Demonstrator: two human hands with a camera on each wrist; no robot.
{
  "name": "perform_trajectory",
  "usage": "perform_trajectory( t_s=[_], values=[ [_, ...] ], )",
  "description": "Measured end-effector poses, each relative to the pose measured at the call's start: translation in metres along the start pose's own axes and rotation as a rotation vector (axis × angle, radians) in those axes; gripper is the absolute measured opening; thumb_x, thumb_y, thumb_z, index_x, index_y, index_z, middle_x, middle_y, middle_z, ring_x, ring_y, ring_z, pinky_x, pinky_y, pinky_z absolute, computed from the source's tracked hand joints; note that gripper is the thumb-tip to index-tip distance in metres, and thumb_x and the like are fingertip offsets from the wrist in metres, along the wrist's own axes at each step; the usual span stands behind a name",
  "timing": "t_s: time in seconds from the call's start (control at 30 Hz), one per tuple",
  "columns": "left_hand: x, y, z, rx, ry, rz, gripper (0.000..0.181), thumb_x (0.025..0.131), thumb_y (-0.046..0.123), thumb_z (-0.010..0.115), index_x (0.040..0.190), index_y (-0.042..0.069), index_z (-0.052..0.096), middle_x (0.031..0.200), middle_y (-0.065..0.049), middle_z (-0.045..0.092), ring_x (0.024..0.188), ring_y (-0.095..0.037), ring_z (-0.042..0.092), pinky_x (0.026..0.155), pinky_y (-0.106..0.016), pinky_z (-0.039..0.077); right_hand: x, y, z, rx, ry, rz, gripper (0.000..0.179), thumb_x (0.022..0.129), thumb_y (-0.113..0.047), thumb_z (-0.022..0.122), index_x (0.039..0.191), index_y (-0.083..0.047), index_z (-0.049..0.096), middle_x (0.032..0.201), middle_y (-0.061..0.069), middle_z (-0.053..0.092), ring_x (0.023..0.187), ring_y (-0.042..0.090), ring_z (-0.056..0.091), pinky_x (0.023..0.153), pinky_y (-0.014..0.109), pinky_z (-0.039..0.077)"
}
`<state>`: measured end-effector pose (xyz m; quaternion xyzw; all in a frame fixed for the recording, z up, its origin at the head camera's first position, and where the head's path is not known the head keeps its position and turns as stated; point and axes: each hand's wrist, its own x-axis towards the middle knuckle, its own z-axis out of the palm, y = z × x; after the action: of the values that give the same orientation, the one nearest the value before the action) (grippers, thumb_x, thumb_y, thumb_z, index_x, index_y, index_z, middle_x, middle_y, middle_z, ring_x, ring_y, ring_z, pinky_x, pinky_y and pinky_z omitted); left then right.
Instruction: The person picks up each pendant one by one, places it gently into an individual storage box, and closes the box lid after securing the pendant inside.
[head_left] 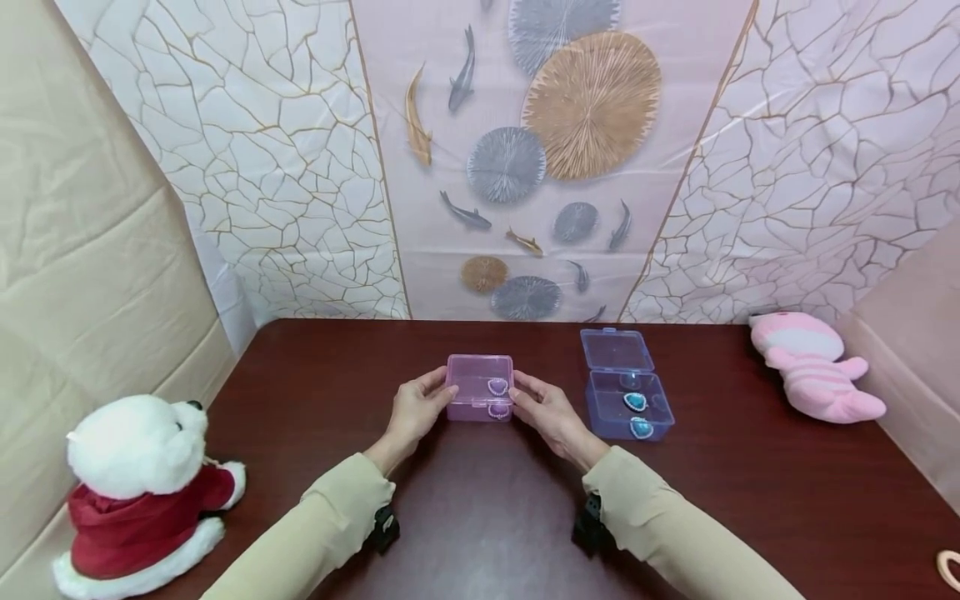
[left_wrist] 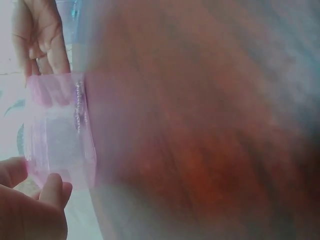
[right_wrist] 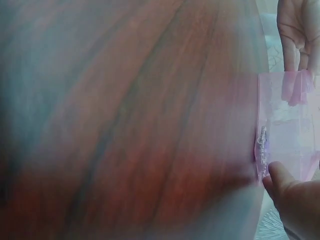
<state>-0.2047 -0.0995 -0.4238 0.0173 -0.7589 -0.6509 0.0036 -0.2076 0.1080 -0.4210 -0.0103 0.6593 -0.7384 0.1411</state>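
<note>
A small clear pink plastic box is held between both hands above the dark tabletop, its lid down. Through its right part shows a purple heart-shaped gem with a beaded edge; whether the purple shape lower at the front is a second one, I cannot tell. My left hand grips the box's left end, thumb at the front and fingers behind. My right hand holds the right end likewise. In the left wrist view the pink box stands between the two hands.
Right of the hands stands a clear blue box with its lid raised, holding blue heart-shaped gems. A pink plush toy lies at the far right. At left sits a white plush bear in red. A patterned cloth hangs behind.
</note>
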Motion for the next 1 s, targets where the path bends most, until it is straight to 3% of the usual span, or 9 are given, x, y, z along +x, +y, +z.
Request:
perform_trajectory(
  t_s=[0.17, 0.33, 0.47, 0.57, 0.67, 0.73, 0.83, 0.93, 1.0],
  values=[
    [0.005, 0.0, -0.004, 0.043, 0.06, -0.011, 0.048, 0.09, 0.018, 0.064, 0.132, -0.002, 0.051, 0.131, -0.017, 0.055, 0.122, -0.026, 0.053, 0.099, -0.038, 0.044, -0.007, -0.015, -0.013, -0.082, 0.044, -0.095, 0.047, 0.097, -0.002, 0.047, 0.14, 0.009, 0.033, 0.144, 0.027, 0.035, 0.13, 0.035, 0.04, 0.103, 0.037, 0.04],
    [0.015, 0.027, 0.007, 0.024, 0.128, 0.1, 0.044, 0.091, 0.019, 0.063, 0.129, 0.0, 0.055, 0.128, -0.014, 0.058, 0.121, -0.025, 0.054, 0.102, -0.036, 0.043, -0.025, -0.051, -0.053, -0.207, 0.072, -0.242, 0.05, 0.094, -0.004, 0.053, 0.14, 0.006, 0.035, 0.14, 0.026, 0.042, 0.116, 0.01, 0.054, 0.095, 0.02, 0.045],
    [0.018, 0.052, 0.036, -0.034, 0.02, 0.137, 0.042, 0.09, 0.018, 0.063, 0.128, 0.001, 0.056, 0.127, -0.014, 0.059, 0.119, -0.026, 0.056, 0.102, -0.034, 0.043, -0.041, -0.063, -0.103, -0.237, 0.094, -0.32, 0.054, 0.094, -0.011, 0.057, 0.14, 0.007, 0.035, 0.125, 0.001, 0.06, 0.105, -0.004, 0.057, 0.088, 0.013, 0.047],
    [0.019, 0.065, 0.063, -0.114, -0.099, 0.088, 0.042, 0.092, 0.015, 0.061, 0.129, -0.001, 0.054, 0.128, -0.016, 0.058, 0.118, -0.027, 0.056, 0.098, -0.033, 0.046, -0.05, -0.057, -0.143, -0.204, 0.081, -0.31, 0.056, 0.094, -0.01, 0.057, 0.141, 0.007, 0.032, 0.111, -0.019, 0.061, 0.105, -0.004, 0.057, 0.086, 0.013, 0.048],
    [0.018, 0.076, 0.09, -0.205, -0.183, 0.006, 0.04, 0.094, 0.009, 0.057, 0.13, -0.006, 0.051, 0.13, -0.021, 0.054, 0.119, -0.031, 0.054, 0.097, -0.035, 0.047, -0.057, -0.045, -0.175, -0.218, 0.036, -0.252, 0.059, 0.094, -0.009, 0.056, 0.144, 0.006, 0.028, 0.111, -0.021, 0.058, 0.106, -0.006, 0.056, 0.085, 0.012, 0.048],
    [0.022, 0.075, 0.109, -0.262, -0.202, -0.055, 0.039, 0.094, 0.007, 0.055, 0.13, -0.008, 0.05, 0.13, -0.024, 0.054, 0.119, -0.034, 0.053, 0.097, -0.038, 0.047, -0.061, -0.037, -0.19, -0.239, -0.007, -0.217, 0.061, 0.095, -0.008, 0.054, 0.145, 0.007, 0.022, 0.117, -0.018, 0.056, 0.108, -0.006, 0.055, 0.086, 0.012, 0.048],
    [0.032, 0.065, 0.138, -0.27, -0.178, -0.108, 0.039, 0.094, 0.01, 0.056, 0.13, -0.005, 0.052, 0.127, -0.02, 0.058, 0.115, -0.031, 0.056, 0.097, -0.038, 0.047, -0.064, -0.027, -0.203, -0.276, -0.079, -0.183, 0.066, 0.095, -0.006, 0.053, 0.145, 0.01, 0.014, 0.134, 0.001, 0.049, 0.112, -0.006, 0.053, 0.088, 0.013, 0.047],
    [0.083, 0.001, 0.179, -0.3, -0.161, -0.127, 0.04, 0.09, 0.023, 0.064, 0.126, 0.005, 0.059, 0.114, -0.01, 0.066, 0.1, -0.022, 0.063, 0.086, -0.034, 0.054, -0.065, -0.021, -0.208, -0.281, -0.142, -0.149, 0.07, 0.095, -0.005, 0.053, 0.146, 0.009, 0.008, 0.148, 0.026, 0.026, 0.116, -0.008, 0.049, 0.09, 0.013, 0.045],
    [0.124, -0.05, 0.207, -0.338, -0.156, -0.14, 0.043, 0.084, 0.033, 0.071, 0.121, 0.013, 0.063, 0.107, -0.003, 0.068, 0.09, -0.016, 0.064, 0.077, -0.031, 0.056, -0.065, -0.019, -0.21, -0.281, -0.182, -0.122, 0.072, 0.095, -0.005, 0.053, 0.147, 0.007, 0.004, 0.15, 0.034, 0.008, 0.118, -0.01, 0.046, 0.091, 0.013, 0.044]
  ],
)
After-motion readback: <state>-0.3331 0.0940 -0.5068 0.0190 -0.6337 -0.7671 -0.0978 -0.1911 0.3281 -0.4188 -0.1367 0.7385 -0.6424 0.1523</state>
